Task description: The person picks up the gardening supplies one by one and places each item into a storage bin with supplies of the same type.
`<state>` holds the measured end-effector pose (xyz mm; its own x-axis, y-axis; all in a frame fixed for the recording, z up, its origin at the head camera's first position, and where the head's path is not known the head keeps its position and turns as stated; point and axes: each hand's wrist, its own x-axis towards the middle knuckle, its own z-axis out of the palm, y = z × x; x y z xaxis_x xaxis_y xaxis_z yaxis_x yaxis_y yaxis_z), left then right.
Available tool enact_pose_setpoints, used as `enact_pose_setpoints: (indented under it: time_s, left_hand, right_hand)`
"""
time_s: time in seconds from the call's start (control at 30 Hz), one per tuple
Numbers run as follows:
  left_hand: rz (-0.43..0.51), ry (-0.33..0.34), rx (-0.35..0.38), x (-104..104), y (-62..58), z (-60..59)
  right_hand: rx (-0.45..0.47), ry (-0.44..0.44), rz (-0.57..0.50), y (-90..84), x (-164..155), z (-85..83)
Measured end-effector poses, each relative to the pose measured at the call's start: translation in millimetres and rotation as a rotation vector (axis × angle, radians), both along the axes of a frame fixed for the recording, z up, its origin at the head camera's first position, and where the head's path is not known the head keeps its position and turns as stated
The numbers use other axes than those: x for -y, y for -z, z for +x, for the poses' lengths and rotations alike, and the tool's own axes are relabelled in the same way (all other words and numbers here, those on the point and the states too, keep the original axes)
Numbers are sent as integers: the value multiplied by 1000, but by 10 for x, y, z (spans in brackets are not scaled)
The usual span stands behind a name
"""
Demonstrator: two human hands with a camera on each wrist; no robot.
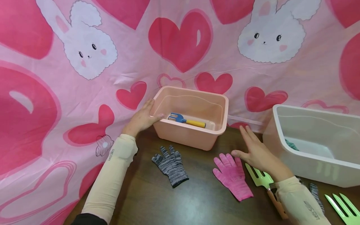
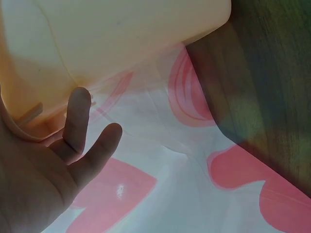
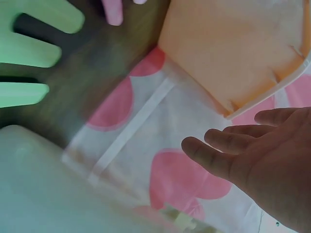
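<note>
Resting my left hand (image 1: 142,118) flat on the pink tub's (image 1: 180,135) left rim, fingers straight; blue-and-yellow hand rake (image 1: 185,120) lies inside. Right hand (image 1: 257,152) hovers spread, holding nothing, between tub and white bin (image 1: 306,170), which holds something teal (image 1: 292,145)

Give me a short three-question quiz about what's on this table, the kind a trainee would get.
1. True or false: the pink tub is empty.
2. Which lies nearer the right hand: A) the grey striped glove, B) the pink glove?
3. What does the left hand touch?

Key
1. False: a blue rake with a yellow handle lies inside.
2. B.
3. The pink tub's left rim, thumb over the edge.
</note>
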<state>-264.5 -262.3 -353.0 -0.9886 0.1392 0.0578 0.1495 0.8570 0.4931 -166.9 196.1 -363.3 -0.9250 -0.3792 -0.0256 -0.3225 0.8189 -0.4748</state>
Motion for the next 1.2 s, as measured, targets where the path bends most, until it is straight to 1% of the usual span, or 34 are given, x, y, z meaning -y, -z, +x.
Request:
enact_pose_setpoints:
  time_s: [0.13,0.3,0.4,0.5,0.6,0.8,0.87,0.97,1.07,1.13,1.2]
  left_hand:
    - [10,6,-13,-1,8,-5]
    - [11,14,-23,0,17,-2]
    - [14,13,-28,5,16,-1]
    - [16,9,-22,18,13,0]
    - [13,1,-19,33,16,2]
    - [3,-1,-23,45,35,-6]
    - [0,4,-24,42,37,-6]
    - [0,4,-21,30,34,-4]
    - [0,9,-20,18,30,-3]
    - [-2,10,-20,10,29,-7]
    - [0,10,-23,3,26,-9]
  right_hand:
    - [9,15,-19,69,-87,118]
    - [31,24,-83,187,-224,277]
    - [47,48,-88,261,-321,354]
    - [41,64,-87,317,-406,413]
    - [17,63,-99,354,-477,469]
    - [-28,59,-100,404,-575,587]
    - [-29,72,-97,421,-594,638]
    - [-18,115,-47,464,-622,709]
    - [15,174,60,511,-645,771]
    - [20,194,123,546,-663,812]
    - [28,201,160,585,-686,859]
